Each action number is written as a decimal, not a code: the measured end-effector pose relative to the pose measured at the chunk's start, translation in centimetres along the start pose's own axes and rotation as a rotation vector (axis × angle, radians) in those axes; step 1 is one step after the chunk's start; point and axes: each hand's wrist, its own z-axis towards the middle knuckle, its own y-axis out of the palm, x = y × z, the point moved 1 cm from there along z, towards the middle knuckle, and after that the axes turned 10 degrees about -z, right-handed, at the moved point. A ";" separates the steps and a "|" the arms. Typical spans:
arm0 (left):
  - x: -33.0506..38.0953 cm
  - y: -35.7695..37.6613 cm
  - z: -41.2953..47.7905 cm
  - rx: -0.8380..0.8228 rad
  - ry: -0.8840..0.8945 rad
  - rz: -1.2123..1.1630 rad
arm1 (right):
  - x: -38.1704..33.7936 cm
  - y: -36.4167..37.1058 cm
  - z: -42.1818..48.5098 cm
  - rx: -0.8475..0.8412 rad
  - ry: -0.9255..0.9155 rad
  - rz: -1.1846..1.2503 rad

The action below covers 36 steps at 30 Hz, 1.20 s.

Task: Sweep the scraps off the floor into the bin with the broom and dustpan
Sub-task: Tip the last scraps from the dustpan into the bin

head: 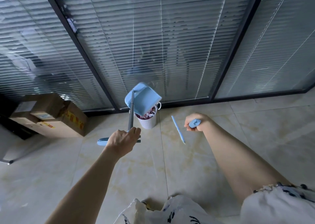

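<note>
My left hand (122,141) grips the grey pole (130,113) of the light blue dustpan (143,98). The pan is tipped mouth down over the white ribbed bin (148,122), which stands by the glass wall and holds pink and white scraps (150,113). A blue end piece (102,141) on a grey bar sticks out left from under that hand. My right hand (196,122) grips a blue handle end (195,123), which looks like the broom's top. A thin blue stick (178,130) shows over the floor just left of it; whether the two join is hidden.
Cardboard boxes (56,116) are stacked on the floor at the left against the glass wall with blinds (153,44). A dark cabinet edge (10,121) is at far left. Beige floor tiles (170,164) lie between me and the bin.
</note>
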 end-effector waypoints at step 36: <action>1.2 -0.9 0.3 0.082 0.127 -0.030 | -4.2 -5.1 -5.8 -0.067 0.002 0.105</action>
